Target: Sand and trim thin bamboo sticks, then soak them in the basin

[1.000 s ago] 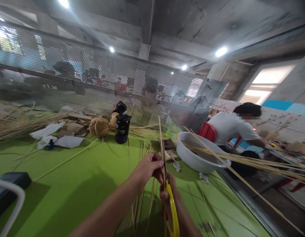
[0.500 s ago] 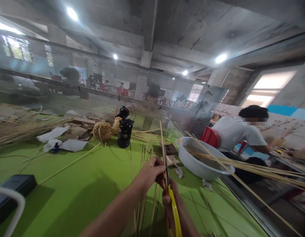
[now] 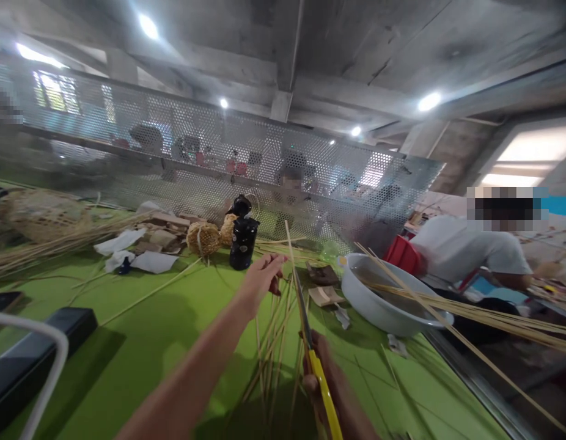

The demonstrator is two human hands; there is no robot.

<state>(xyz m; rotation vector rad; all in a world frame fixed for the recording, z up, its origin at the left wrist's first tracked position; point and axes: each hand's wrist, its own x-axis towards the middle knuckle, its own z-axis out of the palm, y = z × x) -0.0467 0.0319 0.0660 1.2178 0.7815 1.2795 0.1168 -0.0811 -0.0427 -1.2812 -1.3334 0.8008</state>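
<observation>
My right hand [image 3: 320,365] is closed on the yellow-handled scissors [image 3: 323,385], whose dark blades point up and away over the green table [image 3: 182,342]. A pale strip [image 3: 289,239] runs along the blades and sticks out beyond their tips. My left hand [image 3: 263,276] is beside the upper part of that strip, its fingers curled and thumb close to it; whether it touches the strip I cannot tell. Several more thin strips [image 3: 274,342] lie on the table below and between my hands.
A white basin [image 3: 379,305] with long strips across it stands right. Beyond it a person in a white shirt [image 3: 466,247] leans over. Behind are a black container [image 3: 243,244], woven balls [image 3: 203,238] and a perforated metal screen [image 3: 209,153]. A black box [image 3: 44,348] lies left.
My left hand has moved up and left, away from the scissor blades, and its fingers have loosened. The blades now tilt more to the left. The whole view has shifted slightly.
</observation>
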